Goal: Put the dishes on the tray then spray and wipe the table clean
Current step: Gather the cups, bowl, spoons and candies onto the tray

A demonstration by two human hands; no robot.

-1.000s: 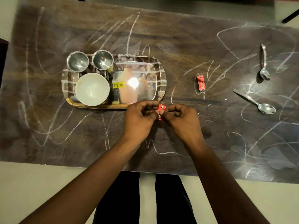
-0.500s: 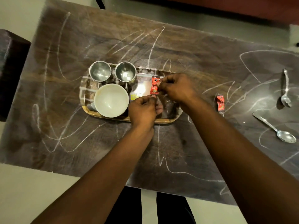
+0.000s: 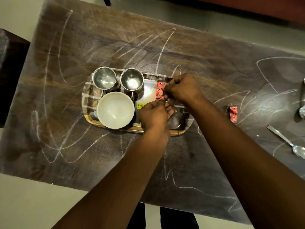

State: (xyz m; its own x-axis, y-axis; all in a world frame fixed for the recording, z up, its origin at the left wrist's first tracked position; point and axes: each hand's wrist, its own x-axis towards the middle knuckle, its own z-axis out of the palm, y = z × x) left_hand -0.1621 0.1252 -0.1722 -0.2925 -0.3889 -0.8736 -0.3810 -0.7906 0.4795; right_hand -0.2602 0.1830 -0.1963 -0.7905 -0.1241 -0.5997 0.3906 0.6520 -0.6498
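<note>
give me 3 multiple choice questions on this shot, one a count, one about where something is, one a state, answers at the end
1. How many steel cups stand on the tray?
A one
B two
C four

2. Where is the white bowl?
A on the tray, nearer the person than the cups
B upside down on a cup
C off the tray

3. The red packet above the tray is:
A pinched by the right hand
B lying loose in the bowl
C torn in two

Answers:
1 B, two round rims sit side by side at the tray's far edge.
2 A, it sits inside the tray's rim.
3 A, fingertips close on its edge.
</note>
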